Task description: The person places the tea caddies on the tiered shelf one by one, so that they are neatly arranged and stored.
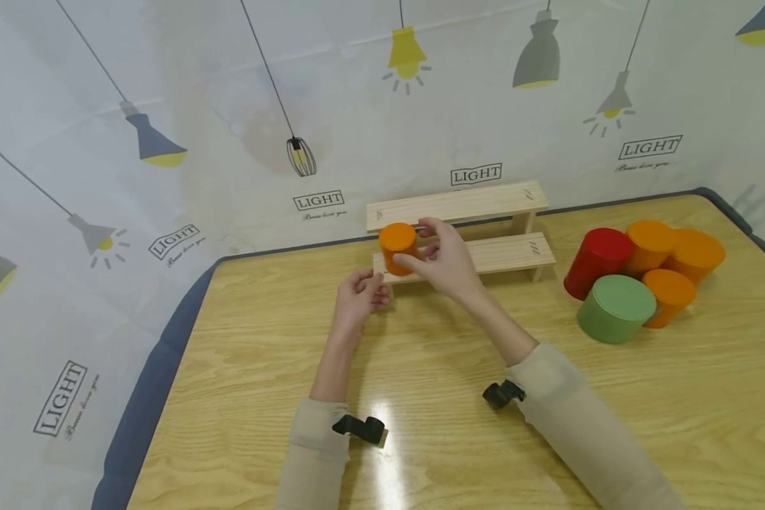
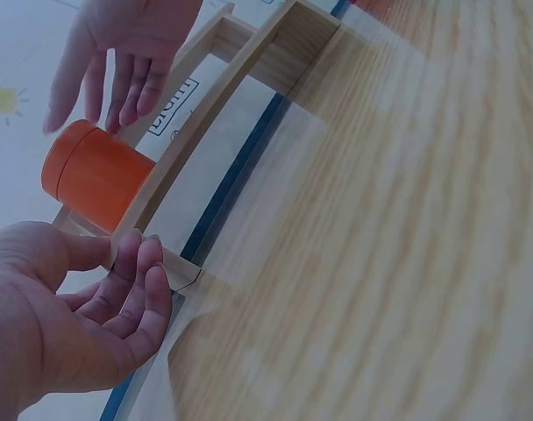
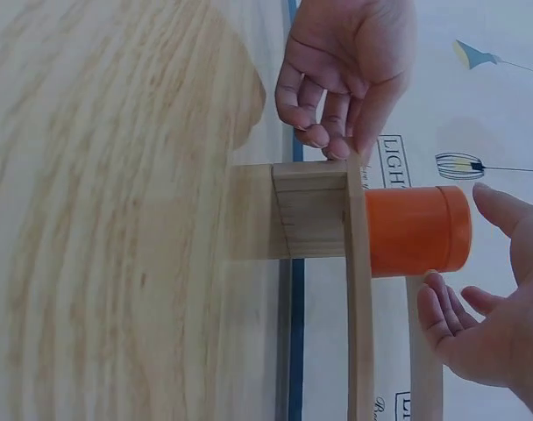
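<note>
An orange canister [image 1: 397, 246] with a lid stands upright on the left end of the lower board of a two-tier wooden shelf [image 1: 506, 253]. My right hand [image 1: 449, 263] is spread around the canister's right side, thumb in front and fingers behind. In the right wrist view, gaps show between this hand [image 3: 503, 324] and the canister [image 3: 415, 231]. With thumb and fingertips, my left hand [image 1: 355, 301] pinches the left end of the lower board, just below the canister. The left wrist view shows the board's corner between the left hand's thumb and fingers [image 2: 148, 272].
On the table's right side stand a red canister [image 1: 602, 255], a wide green one [image 1: 615, 309] and several orange ones [image 1: 671, 292], close together. Behind the shelf, a lamp-patterned cloth [image 1: 229, 127] rises along the table's dark back edge.
</note>
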The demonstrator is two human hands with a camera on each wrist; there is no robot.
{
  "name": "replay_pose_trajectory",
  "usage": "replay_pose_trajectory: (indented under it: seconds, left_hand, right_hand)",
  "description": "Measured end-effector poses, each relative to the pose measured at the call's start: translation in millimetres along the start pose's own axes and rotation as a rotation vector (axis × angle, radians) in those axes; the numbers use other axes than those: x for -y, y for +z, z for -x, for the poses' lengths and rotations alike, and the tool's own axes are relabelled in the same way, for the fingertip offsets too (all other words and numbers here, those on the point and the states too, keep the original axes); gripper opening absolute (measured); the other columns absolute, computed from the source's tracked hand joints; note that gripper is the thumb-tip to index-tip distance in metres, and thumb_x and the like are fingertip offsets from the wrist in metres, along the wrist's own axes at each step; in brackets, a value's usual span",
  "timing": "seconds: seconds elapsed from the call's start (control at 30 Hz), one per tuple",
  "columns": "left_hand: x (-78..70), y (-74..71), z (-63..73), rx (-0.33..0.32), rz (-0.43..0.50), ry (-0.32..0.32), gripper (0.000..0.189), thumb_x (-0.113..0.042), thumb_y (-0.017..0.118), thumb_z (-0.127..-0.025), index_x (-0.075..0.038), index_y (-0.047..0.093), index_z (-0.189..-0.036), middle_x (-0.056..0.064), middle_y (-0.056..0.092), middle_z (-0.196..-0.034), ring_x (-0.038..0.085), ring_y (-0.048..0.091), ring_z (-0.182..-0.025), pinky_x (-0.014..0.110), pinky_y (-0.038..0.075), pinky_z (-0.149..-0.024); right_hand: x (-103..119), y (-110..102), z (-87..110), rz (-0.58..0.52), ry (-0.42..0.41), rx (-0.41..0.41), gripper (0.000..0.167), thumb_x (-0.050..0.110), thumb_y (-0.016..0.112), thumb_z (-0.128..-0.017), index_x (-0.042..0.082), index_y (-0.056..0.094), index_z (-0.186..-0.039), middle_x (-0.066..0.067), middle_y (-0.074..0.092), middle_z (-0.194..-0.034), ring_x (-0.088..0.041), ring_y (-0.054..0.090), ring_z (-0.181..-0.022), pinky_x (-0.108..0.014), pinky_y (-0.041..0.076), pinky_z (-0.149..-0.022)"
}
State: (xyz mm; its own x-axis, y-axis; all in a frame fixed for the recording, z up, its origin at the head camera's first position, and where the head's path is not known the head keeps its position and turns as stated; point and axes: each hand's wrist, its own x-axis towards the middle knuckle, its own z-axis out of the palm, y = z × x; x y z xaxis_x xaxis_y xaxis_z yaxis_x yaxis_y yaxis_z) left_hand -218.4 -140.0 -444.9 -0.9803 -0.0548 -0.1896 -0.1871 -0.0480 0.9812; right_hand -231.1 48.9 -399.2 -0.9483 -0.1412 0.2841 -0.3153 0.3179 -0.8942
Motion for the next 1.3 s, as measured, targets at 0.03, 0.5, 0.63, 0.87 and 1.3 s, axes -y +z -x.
replay_pose_trajectory:
  seconds: [0.03, 0.5, 0.63, 0.87, 1.3]
  left_hand:
    - [-0.2, 0.1, 0.1, -0.001, 0.001, -0.001, 0.033, -0.013, 0.061, -0.103, 0.005, 0.055, -0.131, 0.013, 0.068, -0.091, 0.018, 0.066, -0.072, 0.033, 0.061, -0.074]
    - [-0.9, 1.0, 1.1, -0.004, 0.000, -0.017, 0.033, -0.015, 0.061, -0.103, 0.003, 0.055, -0.131, 0.014, 0.069, -0.093, 0.018, 0.066, -0.073, 0.031, 0.060, -0.072]
    - [-1.6, 1.2, 1.0, -0.006, -0.002, -0.014, 0.036, -0.015, 0.061, -0.103, 0.004, 0.054, -0.133, 0.013, 0.069, -0.092, 0.019, 0.066, -0.074, 0.031, 0.060, -0.074]
    - [-1.5, 0.1, 0.4, -0.008, -0.002, -0.016, 0.038, -0.015, 0.061, -0.103, 0.004, 0.053, -0.135, 0.014, 0.069, -0.095, 0.022, 0.067, -0.079, 0.034, 0.060, -0.077]
    - [0.5, -0.3, -0.2, -0.004, -0.004, 0.000, 0.040, -0.015, 0.061, -0.103, 0.005, 0.051, -0.137, 0.014, 0.070, -0.095, 0.020, 0.067, -0.076, 0.032, 0.061, -0.074]
  right_hand:
    - [0.7, -2.4, 1.6, -0.014, -0.005, 0.004, 0.077, 0.029, 0.083, -0.087, -0.001, 0.044, -0.146, -0.019, 0.054, -0.130, -0.032, 0.060, -0.100, -0.042, 0.054, -0.087]
    - [8.6, -42.2, 24.4, -0.008, -0.051, 0.016, 0.064, 0.025, 0.079, -0.091, 0.001, 0.050, -0.142, -0.014, 0.058, -0.128, -0.028, 0.060, -0.107, -0.044, 0.051, -0.095]
    - [9.6, -53.6, 28.1, -0.004, -0.090, 0.000, 0.057, 0.021, 0.077, -0.092, 0.000, 0.053, -0.139, -0.015, 0.060, -0.126, -0.029, 0.061, -0.107, -0.046, 0.051, -0.095]
    - [9.3, -70.9, 34.2, 0.019, -0.131, -0.040, 0.051, 0.015, 0.077, -0.092, 0.001, 0.056, -0.136, -0.015, 0.062, -0.121, -0.029, 0.062, -0.105, -0.042, 0.051, -0.094]
    - [12.1, -110.0, 50.6, 0.069, -0.142, -0.096, 0.048, 0.010, 0.075, -0.092, 0.003, 0.056, -0.136, -0.010, 0.062, -0.121, -0.025, 0.058, -0.105, -0.022, 0.047, -0.091]
